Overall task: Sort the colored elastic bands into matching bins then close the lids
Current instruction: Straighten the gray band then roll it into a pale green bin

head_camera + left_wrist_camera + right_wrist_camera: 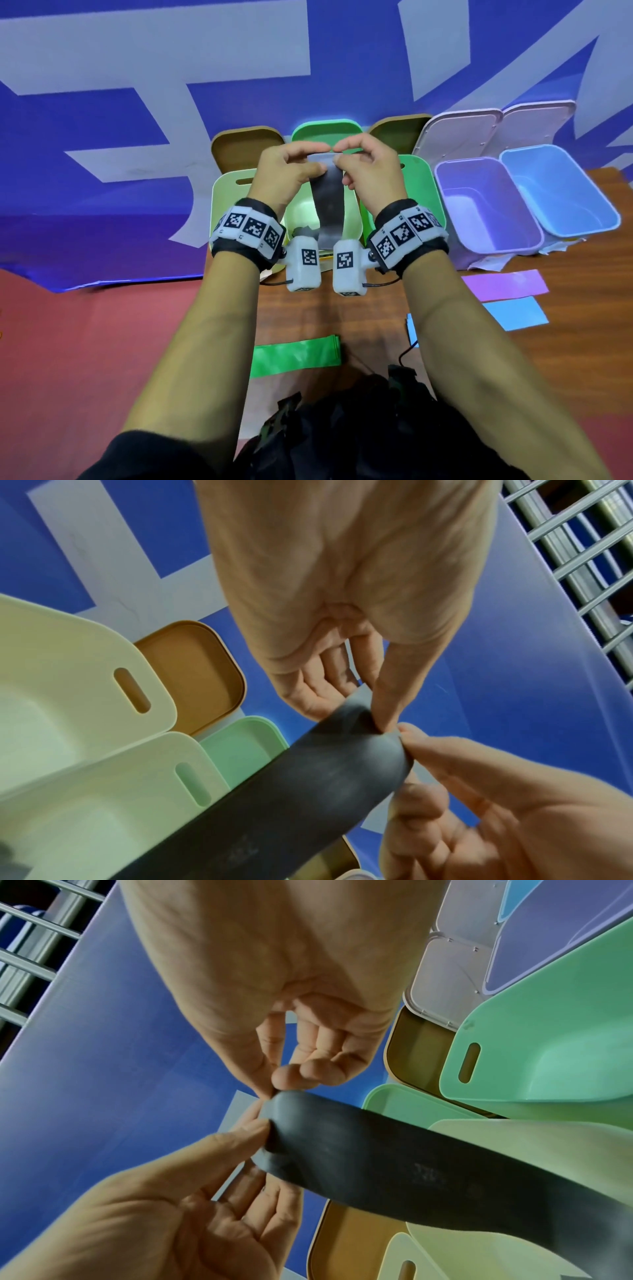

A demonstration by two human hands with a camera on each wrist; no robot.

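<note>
Wooden table (565,342) below; left hand (287,171), right hand (370,171) raised, both pinching black band (327,202) top edge, apparently over bin.

Five bins (486,205), four bands (327,198).

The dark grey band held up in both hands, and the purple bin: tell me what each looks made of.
Dark grey flat band: looks like thin rubber or latex, matte; it hangs limp and curls softly where the left hand and right hand pinch its top edge. Purple rectangular bin: apparently moulded plastic, smooth with a slight sheen, with rigid walls and rounded corners.
</note>
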